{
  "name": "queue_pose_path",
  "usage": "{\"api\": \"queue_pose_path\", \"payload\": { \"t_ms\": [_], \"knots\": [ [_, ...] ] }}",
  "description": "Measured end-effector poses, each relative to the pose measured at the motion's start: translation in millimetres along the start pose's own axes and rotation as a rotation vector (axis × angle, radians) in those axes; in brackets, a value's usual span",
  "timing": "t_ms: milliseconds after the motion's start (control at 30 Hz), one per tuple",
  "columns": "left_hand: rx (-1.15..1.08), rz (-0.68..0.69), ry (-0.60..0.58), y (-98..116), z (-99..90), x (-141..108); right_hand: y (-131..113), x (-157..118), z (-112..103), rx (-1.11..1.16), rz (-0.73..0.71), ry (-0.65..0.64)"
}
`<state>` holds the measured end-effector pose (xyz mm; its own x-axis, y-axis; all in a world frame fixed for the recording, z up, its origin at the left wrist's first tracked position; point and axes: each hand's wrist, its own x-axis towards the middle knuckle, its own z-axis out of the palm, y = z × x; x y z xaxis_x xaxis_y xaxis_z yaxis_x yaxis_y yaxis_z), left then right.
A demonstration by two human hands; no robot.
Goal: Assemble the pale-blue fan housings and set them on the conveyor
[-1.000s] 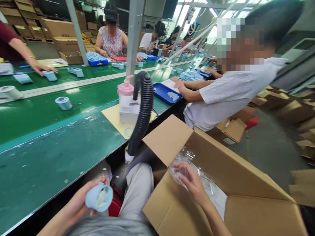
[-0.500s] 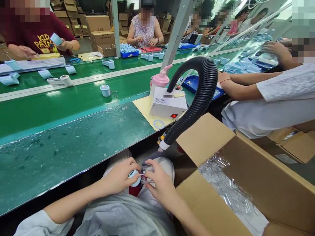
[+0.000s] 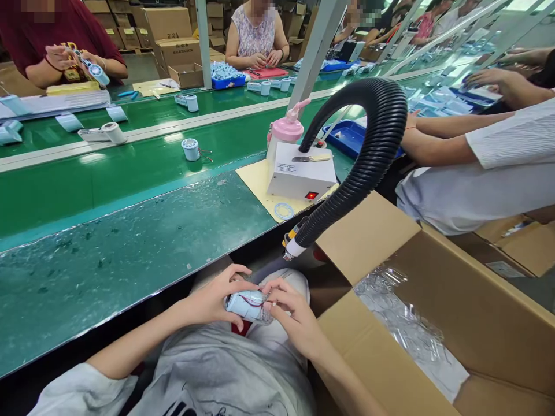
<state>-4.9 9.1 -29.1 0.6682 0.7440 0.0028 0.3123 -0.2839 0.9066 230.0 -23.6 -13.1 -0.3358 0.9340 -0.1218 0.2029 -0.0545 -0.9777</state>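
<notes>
Above my lap, a light blue cylindrical part (image 3: 246,304) with thin dark red wires lies on its side between my two hands. My left hand (image 3: 217,296) grips its left end, thumb below and fingers above. The fingers of my right hand (image 3: 289,309) close on its right end, where a clear plastic piece (image 3: 263,312) and the wires show. How the clear piece joins the blue part is hard to make out. A similar blue cylinder (image 3: 191,149) with wires stands on the green belt.
A black flexible hose (image 3: 377,138) arches from a white box (image 3: 301,173) and ends just above my hands. An open carton (image 3: 481,306) with clear plastic pieces is at my right. The green bench edge (image 3: 143,312) runs ahead; co-workers sit across and to the right.
The blue part has turned from end-up to lying sideways, with its side and wires now showing. My hands have shifted around it. The view has moved slightly.
</notes>
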Motion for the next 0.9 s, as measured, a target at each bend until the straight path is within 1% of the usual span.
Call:
{"api": "queue_pose_path", "payload": {
  "t_ms": [67,133,200,267,333,400,467,500,567,633,700,767,833,900],
  "knots": [
    [-0.03,-0.006,-0.06,1,-0.2,0,1,2,-2,0.095,0.042,0.025],
    [-0.062,0.006,-0.078,5,0.3,1,2,4,-5,0.182,0.06,0.071],
    [-0.099,-0.002,-0.066,10,1.6,0,1,5,-8,0.244,0.059,0.101],
    [-0.171,-0.066,-0.025,14,3.7,-1,0,3,-11,0.254,0.032,0.067],
    [-0.289,-0.156,0.017,16,6.2,-4,-1,0,-13,0.142,-0.043,-0.011],
    [-0.433,-0.228,0.041,18,8.0,-8,1,-5,-15,-0.05,-0.161,-0.072],
    [-0.548,-0.273,0.037,20,8.5,-10,5,-10,-15,-0.189,-0.298,-0.072],
    [-0.587,-0.288,0.032,21,8.2,-11,7,-12,-15,-0.216,-0.365,-0.055],
    [-0.627,-0.301,0.02,25,6.9,-12,9,-15,-15,-0.24,-0.479,-0.029],
    [-0.623,-0.297,0.01,29,5.3,-12,9,-16,-15,-0.291,-0.554,-0.035],
    [-0.601,-0.302,0.003,33,4.0,-12,9,-17,-15,-0.367,-0.578,-0.074],
    [-0.578,-0.313,-0.004,36,2.6,-12,9,-17,-16,-0.411,-0.565,-0.089],
    [-0.542,-0.31,-0.01,39,0.2,-13,8,-18,-15,-0.403,-0.53,-0.079],
    [-0.477,-0.27,-0.019,42,-3.3,-13,7,-19,-15,-0.37,-0.49,-0.064]
  ]
}}
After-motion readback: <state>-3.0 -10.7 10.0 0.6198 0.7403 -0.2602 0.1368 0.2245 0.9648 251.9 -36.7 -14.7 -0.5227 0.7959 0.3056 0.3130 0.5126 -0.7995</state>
